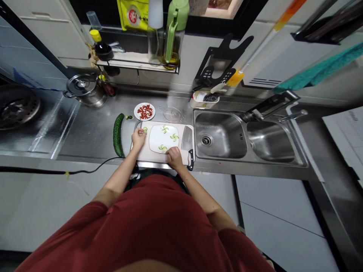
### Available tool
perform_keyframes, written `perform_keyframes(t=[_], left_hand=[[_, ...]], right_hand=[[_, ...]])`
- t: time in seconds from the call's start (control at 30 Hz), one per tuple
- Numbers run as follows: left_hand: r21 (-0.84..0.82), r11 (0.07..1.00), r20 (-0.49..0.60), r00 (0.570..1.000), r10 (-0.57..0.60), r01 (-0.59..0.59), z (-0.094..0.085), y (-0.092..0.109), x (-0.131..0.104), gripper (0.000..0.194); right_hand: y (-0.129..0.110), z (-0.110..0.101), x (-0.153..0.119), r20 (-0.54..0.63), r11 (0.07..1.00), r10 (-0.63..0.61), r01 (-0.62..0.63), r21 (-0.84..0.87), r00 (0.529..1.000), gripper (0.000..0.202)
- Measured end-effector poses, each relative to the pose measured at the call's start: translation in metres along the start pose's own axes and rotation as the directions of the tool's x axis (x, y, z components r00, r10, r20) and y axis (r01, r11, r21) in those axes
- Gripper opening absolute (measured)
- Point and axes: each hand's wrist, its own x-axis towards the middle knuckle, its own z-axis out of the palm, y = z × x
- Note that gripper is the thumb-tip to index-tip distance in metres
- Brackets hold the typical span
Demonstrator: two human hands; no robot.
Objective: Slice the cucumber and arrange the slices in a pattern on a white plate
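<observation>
A white plate (pixel 154 138) lies on the pale cutting board (pixel 144 154). On it, thin cucumber slices form three green pinwheels: at the top (pixel 164 129), right (pixel 174 137) and bottom (pixel 162 148). At the board's upper left, my left hand (pixel 138 138) is pinched at a small pile of cucumber slices (pixel 145 129). My right hand (pixel 175 158) is curled closed at the plate's lower right corner; what its fingers hold, if anything, is hidden. A knife (pixel 187 139) with a dark handle rests along the board's right side.
A whole cucumber (pixel 118 135) and cut ends (pixel 129 117) lie left of the board. Behind it stands a small plate of chopped red pieces (pixel 145 111). The double sink (pixel 221 145) is at right, a steel pot (pixel 86 90) at back left. A bottle shelf (pixel 138 65) overhangs the counter.
</observation>
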Motion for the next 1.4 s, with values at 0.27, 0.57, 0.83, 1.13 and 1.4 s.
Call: perform_keyframes(t=[0.27, 0.57, 0.83, 1.13, 1.4], left_hand=[[-0.411, 0.896, 0.192, 0.976, -0.097, 0.17, 0.0, 0.013, -0.017, 0.028], [-0.464, 0.859, 0.308, 0.948, -0.076, 0.219, -0.003, 0.051, -0.032, 0.032], [-0.401, 0.894, 0.467, 0.884, 0.011, 0.201, 0.003, 0.066, -0.046, 0.03], [-0.384, 0.903, 0.558, 0.827, 0.061, 0.193, 0.009, 0.071, -0.056, 0.034], [-0.407, 0.887, 0.552, 0.833, 0.049, 0.217, 0.007, 0.07, -0.056, 0.034]], right_hand=[[-0.004, 0.004, 0.008, -0.033, 0.997, 0.022, -0.025, -0.072, 0.999, 0.027], [-0.007, -0.001, 0.031, -0.132, 0.973, 0.221, -0.209, 0.103, 0.966, 0.026], [-0.002, -0.013, 0.058, -0.057, 0.756, 0.499, -0.402, 0.517, 0.865, 0.018], [-0.011, -0.007, 0.069, 0.074, 0.707, 0.464, -0.42, 0.569, 0.883, 0.022], [-0.011, -0.01, 0.073, 0.072, 0.718, 0.436, -0.394, 0.574, 0.897, 0.022]])
